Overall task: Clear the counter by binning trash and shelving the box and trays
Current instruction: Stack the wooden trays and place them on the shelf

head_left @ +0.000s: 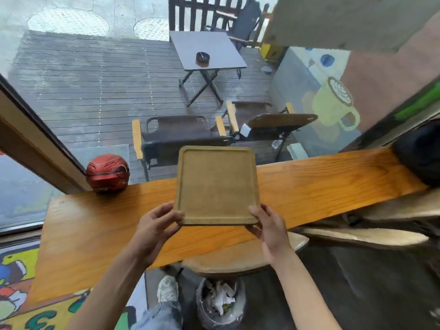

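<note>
A square brown wooden tray [217, 184] with a raised rim is held above the orange wooden counter [321, 184], tilted toward me and holding nothing. My left hand [156, 228] grips its near left corner. My right hand [267, 225] grips its near right corner, thumb on the rim. Below the counter's near edge stands a bin [220, 303] filled with crumpled white paper trash.
A red helmet [107, 173] sits at the counter's far left by the window. A dark bag [419, 158] lies at the counter's right end. Stools [238, 258] stand under and right of the counter. My shoe [167, 288] is next to the bin.
</note>
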